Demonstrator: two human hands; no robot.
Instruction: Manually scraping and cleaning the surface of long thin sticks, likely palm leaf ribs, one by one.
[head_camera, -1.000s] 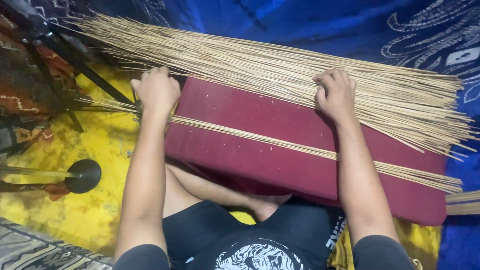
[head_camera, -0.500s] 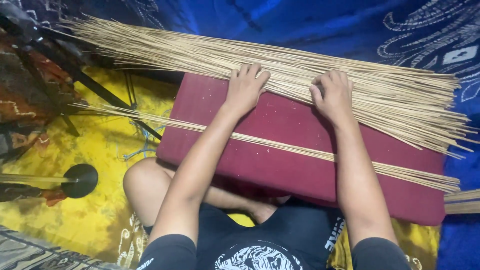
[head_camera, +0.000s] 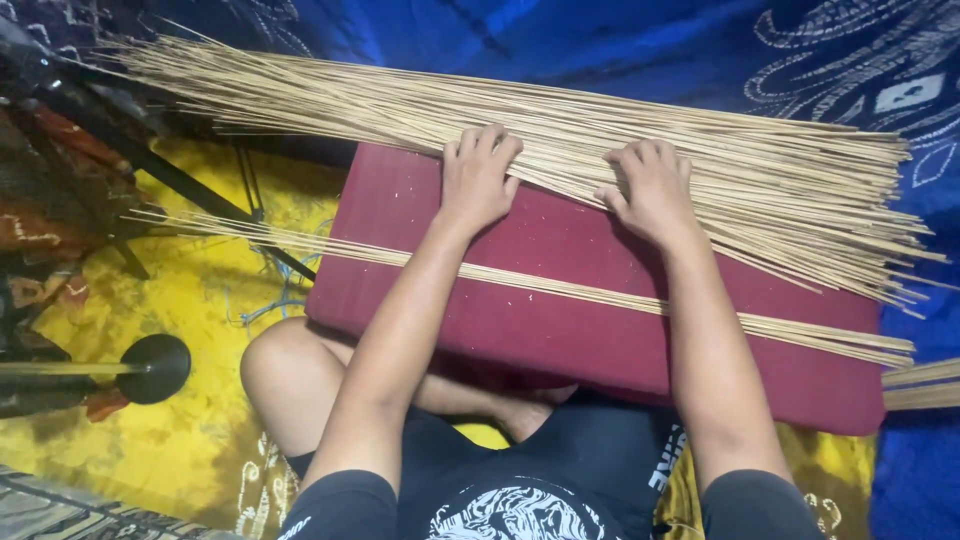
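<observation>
We see both hands resting palm-down on the near edge of a large bundle of thin sticks (head_camera: 560, 130), which lies across the far side of a dark red cushion (head_camera: 560, 320) set over the seated person's lap. The sticks are pale tan, long, slender and roughly uniform in thickness; they lie close-packed and nearly parallel, running from upper left to lower right, and their right-hand ends fan out loosely past the cushion's edge. The left hand (head_camera: 480, 180) has its fingers held narrow, side by side, with the tips pressed flat onto the sticks; the right hand (head_camera: 655, 190) has its fingers slightly spread and curled, the tips also bearing on the sticks (neither hand encloses any stick that we can make out). A separate thin row of sticks (head_camera: 560, 285) lies on the cushion nearer the body, passing under both forearms and reaching beyond the cushion at both ends. The cushion sits on a yellow patterned cloth (head_camera: 190, 300). At far left, a black stand (head_camera: 150, 368) with a round base rests on that cloth.
</observation>
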